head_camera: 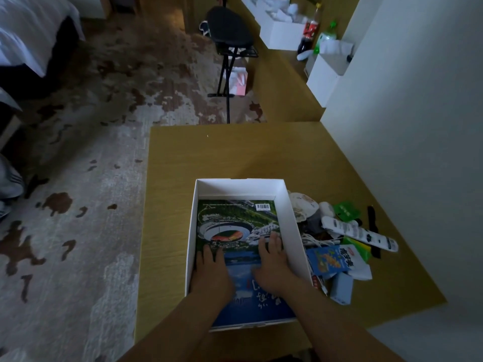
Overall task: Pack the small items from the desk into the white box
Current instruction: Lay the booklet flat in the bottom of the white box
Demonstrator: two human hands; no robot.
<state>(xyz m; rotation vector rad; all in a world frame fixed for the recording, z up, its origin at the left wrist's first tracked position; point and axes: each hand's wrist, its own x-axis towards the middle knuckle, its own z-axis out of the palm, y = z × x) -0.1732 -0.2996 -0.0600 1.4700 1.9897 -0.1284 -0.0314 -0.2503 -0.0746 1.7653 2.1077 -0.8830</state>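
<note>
The left hand (211,267) and right hand (271,259) lie spread, fingers flat, on a stadium-cover magazine (235,218), probably pressing it level along the bottom of the white box (292,218). Just beside its right wall, small items (329,259), a remote control (358,232) among them, sit heaped on the tabletop (235,152).

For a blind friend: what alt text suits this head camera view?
The left hand and right hand rest on a magazine inside the white box on a desk. Right of the box lie small items, including a remote.
</note>
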